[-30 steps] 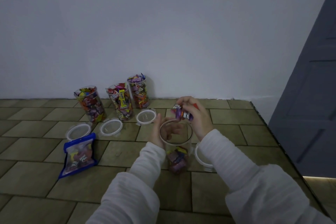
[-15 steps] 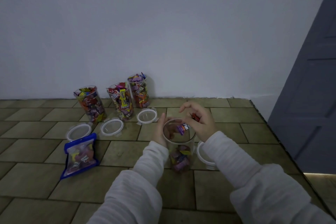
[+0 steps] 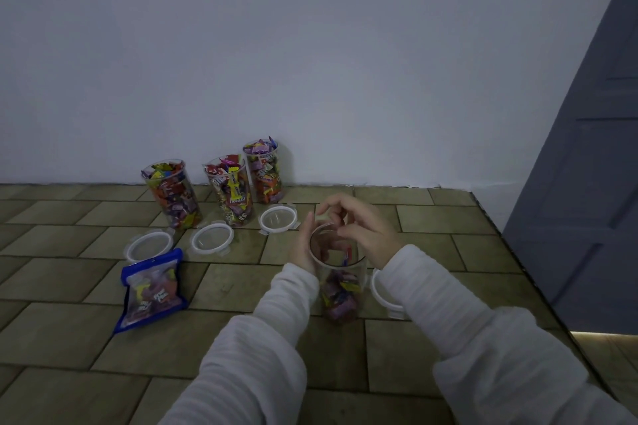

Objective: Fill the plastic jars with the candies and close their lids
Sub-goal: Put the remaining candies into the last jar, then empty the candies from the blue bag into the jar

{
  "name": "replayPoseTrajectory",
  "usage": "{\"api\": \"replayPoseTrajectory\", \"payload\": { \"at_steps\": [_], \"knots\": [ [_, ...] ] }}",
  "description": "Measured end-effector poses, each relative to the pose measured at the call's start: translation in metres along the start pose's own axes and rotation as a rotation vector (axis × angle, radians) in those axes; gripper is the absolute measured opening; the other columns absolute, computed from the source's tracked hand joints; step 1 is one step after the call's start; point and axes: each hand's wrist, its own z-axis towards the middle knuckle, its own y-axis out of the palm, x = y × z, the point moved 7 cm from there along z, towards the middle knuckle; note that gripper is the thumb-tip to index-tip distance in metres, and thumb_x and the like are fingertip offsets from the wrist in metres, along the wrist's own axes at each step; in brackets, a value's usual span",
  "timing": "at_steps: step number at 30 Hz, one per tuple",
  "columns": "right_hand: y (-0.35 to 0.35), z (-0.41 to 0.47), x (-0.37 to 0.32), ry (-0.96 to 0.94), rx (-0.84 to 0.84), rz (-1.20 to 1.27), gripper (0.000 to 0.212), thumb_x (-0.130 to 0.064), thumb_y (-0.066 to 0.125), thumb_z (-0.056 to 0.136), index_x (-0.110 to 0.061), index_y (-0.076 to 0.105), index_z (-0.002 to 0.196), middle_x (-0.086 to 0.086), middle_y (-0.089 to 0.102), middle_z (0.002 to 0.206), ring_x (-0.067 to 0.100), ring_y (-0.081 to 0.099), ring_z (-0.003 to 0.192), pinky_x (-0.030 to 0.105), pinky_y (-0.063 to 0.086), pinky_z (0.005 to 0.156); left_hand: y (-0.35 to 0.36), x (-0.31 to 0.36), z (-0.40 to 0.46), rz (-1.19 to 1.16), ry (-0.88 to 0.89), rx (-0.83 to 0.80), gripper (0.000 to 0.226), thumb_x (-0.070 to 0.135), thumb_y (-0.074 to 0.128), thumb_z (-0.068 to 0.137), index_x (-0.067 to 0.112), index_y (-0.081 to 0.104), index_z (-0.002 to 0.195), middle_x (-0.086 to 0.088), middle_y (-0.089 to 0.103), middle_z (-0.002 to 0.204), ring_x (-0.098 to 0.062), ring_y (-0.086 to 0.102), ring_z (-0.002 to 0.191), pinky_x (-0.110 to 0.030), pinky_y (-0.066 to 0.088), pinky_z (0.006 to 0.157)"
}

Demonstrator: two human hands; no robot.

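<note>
Dropped since the earlier frame, a candy [image 3: 346, 255] falls into the jar [image 3: 340, 281]; right hand [image 3: 362, 229] fingers spread (left hand [image 3: 303, 245] grips the jar wall)

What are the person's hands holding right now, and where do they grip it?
The left hand steadies the clear, partly filled plastic jar by its upper wall near the rim. The right hand hovers open over the jar's mouth, holding nothing visible.
</note>
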Motion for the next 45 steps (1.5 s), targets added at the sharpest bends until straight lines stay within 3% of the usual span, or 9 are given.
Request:
{"api": "replayPoseTrajectory", "payload": {
  "at_steps": [6, 10, 16, 19, 22, 27, 32, 41, 45],
  "knots": [
    [-0.006, -0.003, -0.010, -0.016, 0.042, -0.092, 0.029, -0.003, 0.052, 0.078, -0.024, 0.061, 0.096, -0.001, 0.047, 0.076, 0.012, 0.046, 0.071, 0.007, 0.041, 0.060, 0.005, 0.000, -0.004, 0.012, -0.004, -0.037, 0.055, 0.032, 0.024, 0.101, 0.004, 0.061, 0.071, -0.001, 0.062, 0.048, -0.008, 0.056, 0.039, -0.013, 0.039, 0.037],
    [0.008, 0.003, -0.032, -0.106, 0.072, -0.266, 0.027, 0.003, 0.055, 0.080, -0.019, 0.061, 0.096, -0.005, 0.049, 0.074, 0.001, 0.046, 0.070, 0.008, 0.037, 0.065, -0.012, 0.009, -0.004, 0.089, -0.045, -0.063, 0.058, 0.040, 0.026, 0.100, 0.017, 0.073, 0.076, 0.002, 0.072, 0.068, -0.016, 0.063, 0.076, -0.029, 0.048, 0.070],
    [0.075, 0.020, -0.047, -0.211, 0.030, -0.328, 0.023, -0.001, 0.056, 0.082, -0.019, 0.062, 0.095, 0.005, 0.057, 0.080, 0.012, 0.050, 0.072, 0.020, 0.042, 0.065, -0.085, 0.062, -0.030, 0.479, 0.146, 0.190, 0.019, 0.014, 0.046, 0.097, 0.011, 0.062, 0.087, 0.003, 0.062, 0.063, 0.007, 0.052, 0.042, -0.021, 0.041, 0.052],
    [0.123, 0.033, -0.018, -0.068, -0.104, -0.319, 0.015, -0.006, 0.057, 0.084, -0.014, 0.063, 0.096, 0.003, 0.055, 0.081, 0.011, 0.049, 0.068, 0.019, 0.041, 0.063, -0.137, 0.087, -0.039, 0.559, 0.157, 0.294, 0.013, 0.020, 0.053, 0.094, 0.014, 0.064, 0.089, 0.001, 0.062, 0.074, 0.002, 0.060, 0.059, -0.013, 0.046, 0.053],
    [0.167, 0.047, 0.031, 0.188, -0.201, -0.288, 0.015, -0.008, 0.054, 0.088, -0.012, 0.064, 0.098, -0.002, 0.056, 0.082, 0.011, 0.050, 0.072, 0.022, 0.041, 0.068, -0.196, 0.103, -0.042, 0.638, 0.113, 0.424, 0.011, 0.025, 0.058, 0.091, 0.019, 0.067, 0.087, -0.003, 0.067, 0.087, -0.021, 0.061, 0.089, -0.027, 0.048, 0.076],
    [0.223, 0.069, 0.101, 0.543, -0.264, -0.248, 0.020, -0.017, 0.051, 0.095, -0.017, 0.065, 0.109, 0.000, 0.062, 0.106, 0.014, 0.055, 0.100, 0.025, 0.042, 0.087, -0.269, 0.124, -0.040, 0.647, 0.025, 0.664, 0.008, 0.020, 0.055, 0.092, 0.015, 0.059, 0.096, -0.003, 0.056, 0.086, -0.013, 0.050, 0.072, -0.023, 0.039, 0.058],
    [0.261, 0.097, 0.128, 0.694, -0.245, -0.207, 0.032, -0.021, 0.049, 0.096, -0.015, 0.061, 0.125, 0.003, 0.061, 0.125, 0.022, 0.054, 0.118, 0.032, 0.041, 0.102, -0.316, 0.136, -0.025, 0.806, -0.068, 0.781, 0.010, 0.017, 0.059, 0.087, 0.016, 0.056, 0.096, -0.010, 0.061, 0.106, -0.026, 0.055, 0.090, -0.036, 0.046, 0.083],
    [0.288, 0.113, 0.140, 0.785, -0.151, -0.076, 0.037, -0.031, 0.057, 0.092, -0.019, 0.060, 0.126, 0.005, 0.063, 0.124, 0.024, 0.057, 0.113, 0.038, 0.043, 0.102, -0.336, 0.133, -0.014, 0.761, -0.166, 0.774, 0.029, 0.013, 0.060, 0.086, 0.015, 0.050, 0.112, -0.008, 0.055, 0.103, -0.024, 0.052, 0.090, -0.037, 0.047, 0.080],
    [0.280, 0.112, 0.138, 0.718, -0.082, -0.030, 0.031, -0.035, 0.058, 0.092, -0.017, 0.065, 0.115, 0.006, 0.067, 0.115, 0.022, 0.061, 0.105, 0.041, 0.047, 0.098, -0.333, 0.138, -0.013, 0.651, -0.036, 0.729, 0.026, 0.010, 0.059, 0.087, 0.016, 0.050, 0.111, -0.007, 0.057, 0.106, -0.021, 0.056, 0.085, -0.028, 0.046, 0.061]
  ]
}}
